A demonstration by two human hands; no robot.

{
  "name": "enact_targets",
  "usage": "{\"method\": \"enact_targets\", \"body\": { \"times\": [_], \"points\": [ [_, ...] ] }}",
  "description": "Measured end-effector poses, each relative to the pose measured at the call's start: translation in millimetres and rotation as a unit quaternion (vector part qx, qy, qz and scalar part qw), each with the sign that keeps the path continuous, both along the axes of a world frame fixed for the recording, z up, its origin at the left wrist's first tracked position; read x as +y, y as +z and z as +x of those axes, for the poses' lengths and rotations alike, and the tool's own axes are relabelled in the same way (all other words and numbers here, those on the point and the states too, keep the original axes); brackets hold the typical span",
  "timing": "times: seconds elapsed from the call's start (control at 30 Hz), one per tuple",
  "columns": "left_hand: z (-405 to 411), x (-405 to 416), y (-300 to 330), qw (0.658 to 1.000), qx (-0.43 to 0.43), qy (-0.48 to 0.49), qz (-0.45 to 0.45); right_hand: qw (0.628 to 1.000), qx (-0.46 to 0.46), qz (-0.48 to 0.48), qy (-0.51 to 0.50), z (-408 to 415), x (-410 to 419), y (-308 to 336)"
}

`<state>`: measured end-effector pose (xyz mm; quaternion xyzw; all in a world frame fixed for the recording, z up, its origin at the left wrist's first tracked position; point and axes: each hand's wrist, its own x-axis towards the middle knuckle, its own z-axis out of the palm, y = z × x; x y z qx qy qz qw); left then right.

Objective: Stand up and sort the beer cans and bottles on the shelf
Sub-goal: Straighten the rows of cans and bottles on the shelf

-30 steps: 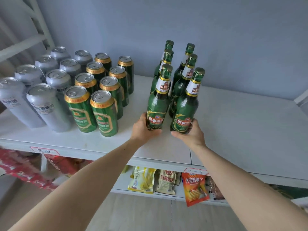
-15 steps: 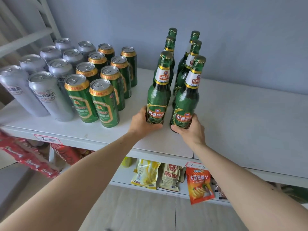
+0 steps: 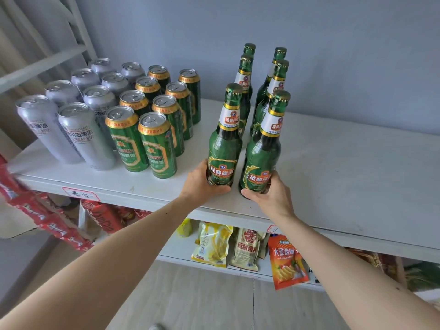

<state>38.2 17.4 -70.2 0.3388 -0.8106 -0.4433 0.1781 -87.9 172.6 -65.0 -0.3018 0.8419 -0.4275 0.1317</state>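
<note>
Several green beer bottles stand upright in two rows on the white shelf (image 3: 345, 177). My left hand (image 3: 202, 184) grips the base of the front left bottle (image 3: 225, 141). My right hand (image 3: 271, 198) grips the base of the front right bottle (image 3: 263, 148). Both bottles rest upright on the shelf near its front edge. To the left, several green cans (image 3: 157, 144) stand in two rows, and further left several silver cans (image 3: 81, 134) stand in two rows.
A grey wall rises behind the shelf. A white frame (image 3: 42, 60) slants at the upper left. Below hang red snack packs (image 3: 47, 217) and, on a lower shelf, yellow and orange snack bags (image 3: 214, 244). The right half of the top shelf is bare.
Both hands have stayed at the bases of the two front bottles. The view has shifted slightly, so the shelf sits a little differently in frame.
</note>
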Motion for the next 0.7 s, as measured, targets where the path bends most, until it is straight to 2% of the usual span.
{"method": "enact_targets", "body": {
  "times": [0.43, 0.7],
  "points": [
    [5, 9, 9, 1.0, -0.011, -0.002, 0.024, 1.0, -0.018, 0.018, 0.013, 5, 3, 5],
    [15, 20, 52, 0.999, 0.019, -0.015, 0.025, 1.0, -0.008, -0.019, 0.014, 16, 11, 51]
  ]
}}
